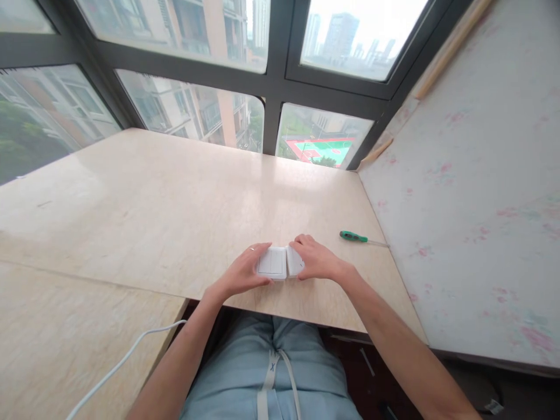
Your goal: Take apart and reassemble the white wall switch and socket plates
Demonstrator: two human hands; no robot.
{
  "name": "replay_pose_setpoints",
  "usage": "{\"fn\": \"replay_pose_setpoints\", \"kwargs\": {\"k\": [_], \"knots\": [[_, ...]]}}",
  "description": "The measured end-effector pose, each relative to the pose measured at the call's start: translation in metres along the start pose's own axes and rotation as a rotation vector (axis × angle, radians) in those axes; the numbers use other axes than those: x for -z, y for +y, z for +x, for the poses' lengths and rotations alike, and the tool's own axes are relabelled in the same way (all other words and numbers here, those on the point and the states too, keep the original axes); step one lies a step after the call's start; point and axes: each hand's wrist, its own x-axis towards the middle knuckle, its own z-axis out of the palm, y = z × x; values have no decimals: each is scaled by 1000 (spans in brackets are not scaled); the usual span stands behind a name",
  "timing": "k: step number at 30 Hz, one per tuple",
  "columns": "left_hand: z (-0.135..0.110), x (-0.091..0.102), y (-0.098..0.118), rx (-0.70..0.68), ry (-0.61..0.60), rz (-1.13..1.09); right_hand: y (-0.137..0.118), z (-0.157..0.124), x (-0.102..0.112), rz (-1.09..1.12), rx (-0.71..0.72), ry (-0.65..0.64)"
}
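in the head view, the left hand [240,272] has its grip closed around a white multi-rocker wall switch [272,262], thumb along the near edge and fingers at the far one, which likely steadies it while leaving most of its lined face uncovered. the right hand [318,259] has its grip around a second white panel [294,263], also pinched near and far; the hand hides much of it, so switch or socket cannot be told. the two sit side by side near the front edge of the stone-patterned surface [140,204], probably for easy reach; whether they touch each other is unclear. a green-handled screwdriver [353,236] lies to the right, its shaft pointing at the floral-papered wall [476,233], seemingly clear of both hands yet close by. a white cable [118,362] runs across the lower left, well apart from the panels.
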Motion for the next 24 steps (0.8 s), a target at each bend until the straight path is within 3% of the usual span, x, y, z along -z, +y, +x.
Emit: {"fn": "replay_pose_setpoints", "kwargs": {"k": [10, 13, 18, 21, 24], "knots": [[-8, 2, 3, -21, 161, -147, 0, -8, -13, 184, 105, 100], [-11, 8, -5, 26, 288, -90, 5, -10, -16, 147, 64, 101], [-15, 29, -37, 294, 559, 285, 14, -15, -11, 154, 17, 65], [-17, 42, -54, 546, 567, 502, 17, -17, -9, 128, 22, 53], [-18, 50, -64, 699, 539, 527, 17, -15, -8, 98, 38, 55]]}}
